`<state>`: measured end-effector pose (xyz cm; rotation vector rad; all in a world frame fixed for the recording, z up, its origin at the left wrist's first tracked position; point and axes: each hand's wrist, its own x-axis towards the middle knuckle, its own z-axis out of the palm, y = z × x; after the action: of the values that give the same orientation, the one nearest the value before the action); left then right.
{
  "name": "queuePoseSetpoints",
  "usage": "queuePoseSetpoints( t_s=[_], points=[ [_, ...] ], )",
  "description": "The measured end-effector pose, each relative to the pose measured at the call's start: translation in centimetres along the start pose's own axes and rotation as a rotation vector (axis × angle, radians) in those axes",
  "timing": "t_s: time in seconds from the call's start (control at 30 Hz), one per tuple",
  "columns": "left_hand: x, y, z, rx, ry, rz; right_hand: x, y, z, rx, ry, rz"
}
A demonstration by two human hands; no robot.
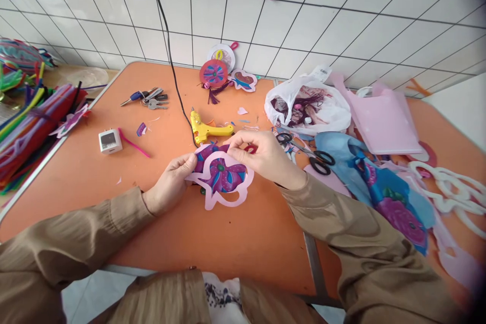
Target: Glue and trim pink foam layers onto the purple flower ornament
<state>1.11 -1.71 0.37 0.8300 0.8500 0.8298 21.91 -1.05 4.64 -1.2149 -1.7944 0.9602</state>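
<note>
And here's the bunch of keys [154, 103] on the orange table [243, 253], white power adapter [110, 142] sitting nearby, white tiled wall [210, 7] rising behind!

No lettering, brand or number can be read.
Well to the right of the yellow plastic glue gun [207, 130] and farther back, a small white rectangular tag [322, 72] stands at the top edge of a crumpled white plastic bag [337, 114]; its faint grey marks are too small to make out. Left of the glue gun, a white boxy block [110, 141] shows a dark grey panel, its details too blurred to read.
</note>
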Motion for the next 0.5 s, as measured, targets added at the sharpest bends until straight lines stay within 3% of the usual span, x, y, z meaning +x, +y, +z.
queuePoseSetpoints(
  t_s=[0.1, 0.23, 0.5],
  points=[
    [0.1, -0.3, -0.4, 0.031, -0.001, 0.018, -0.1, -0.2, -0.2, 0.043, -0.043, 0.014],
    [0.0, -0.6, -0.9, 0.085, -0.037, 0.055, -0.2, -0.5, -0.4, 0.114, -0.008, 0.03],
    [-0.2, -0.6, -1.6, 0.205, -0.117, 0.102, -0.7, -1.0, 0.0, -0.043, -0.019, 0.024]
  ],
)
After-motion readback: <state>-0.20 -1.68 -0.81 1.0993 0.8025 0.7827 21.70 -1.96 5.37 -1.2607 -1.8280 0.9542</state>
